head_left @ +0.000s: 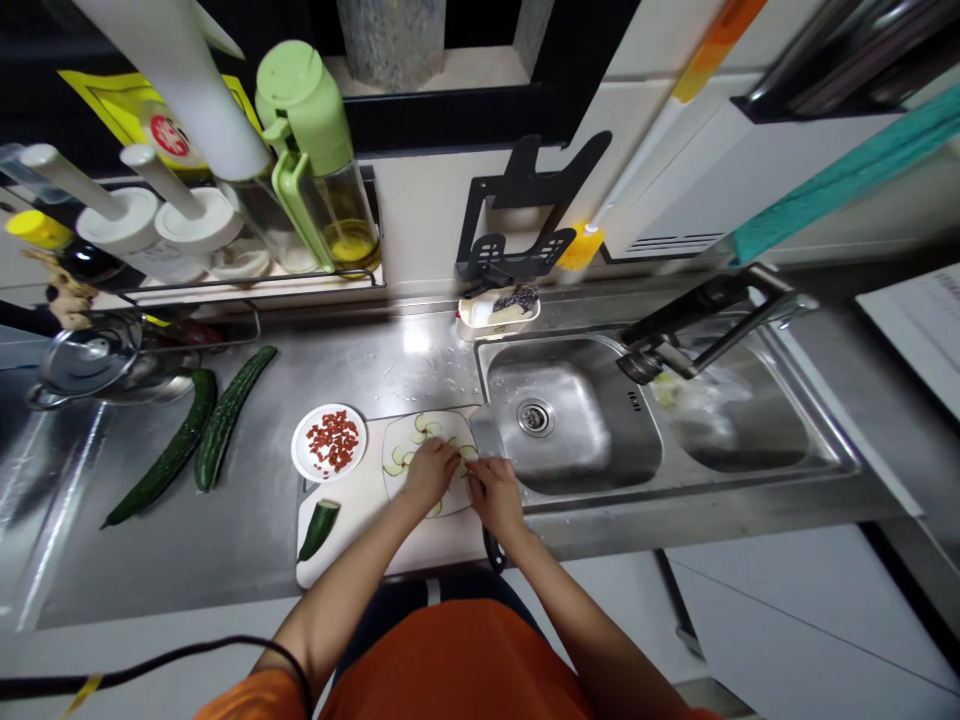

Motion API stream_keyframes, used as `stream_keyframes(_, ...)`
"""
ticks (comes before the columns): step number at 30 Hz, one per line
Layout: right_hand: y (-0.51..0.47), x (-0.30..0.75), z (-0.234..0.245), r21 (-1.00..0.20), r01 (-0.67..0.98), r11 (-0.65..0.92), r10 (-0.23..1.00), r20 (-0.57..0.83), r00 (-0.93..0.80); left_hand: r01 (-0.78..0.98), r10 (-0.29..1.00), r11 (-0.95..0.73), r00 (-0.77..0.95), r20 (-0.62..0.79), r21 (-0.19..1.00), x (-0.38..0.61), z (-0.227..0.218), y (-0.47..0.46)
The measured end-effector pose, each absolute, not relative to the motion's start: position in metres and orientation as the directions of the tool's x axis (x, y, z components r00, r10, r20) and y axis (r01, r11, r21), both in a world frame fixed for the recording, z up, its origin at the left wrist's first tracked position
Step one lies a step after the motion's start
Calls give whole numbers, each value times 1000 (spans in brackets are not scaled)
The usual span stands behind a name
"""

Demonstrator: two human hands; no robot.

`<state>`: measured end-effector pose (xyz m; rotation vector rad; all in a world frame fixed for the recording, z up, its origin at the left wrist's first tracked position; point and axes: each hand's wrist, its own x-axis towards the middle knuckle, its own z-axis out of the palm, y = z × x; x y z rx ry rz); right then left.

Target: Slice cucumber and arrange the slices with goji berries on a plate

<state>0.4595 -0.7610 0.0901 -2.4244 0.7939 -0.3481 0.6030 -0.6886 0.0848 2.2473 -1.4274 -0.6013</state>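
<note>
Both of my hands rest over a white plate of thin cucumber slices on a white cutting board. My left hand lies on the plate with its fingers bent down onto the slices. Beside it, my right hand is at the plate's right edge, fingers pinched together on a pale slice. A cut cucumber end lies on the board's left part. A small white dish of red pieces stands just left of the plate.
Two whole cucumbers lie on the steel counter at the left. A double sink with a tap is right of the board. Bottles and jars fill a rack at the back; a soap dish stands behind the sink.
</note>
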Motion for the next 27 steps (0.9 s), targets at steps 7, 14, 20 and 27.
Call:
stream_keyframes(7,-764,463,88,-582,-452,-676,-606,88,791,-713,-915,-384,381,-136,587,605,86,-688)
stream_keyframes(14,-765,469,86,-540,-477,-693,-603,72,795,-718,-930,-346,348,-118,604,607,82,-689)
stream_keyframes(20,-763,470,87,-521,-487,-701,-608,80,790,-713,-941,-323,311,-132,622,610,84,-691)
stream_keyframes(27,-761,469,87,-505,-476,-720,-591,88,802,-727,-941,-326,308,-136,604,611,87,-694)
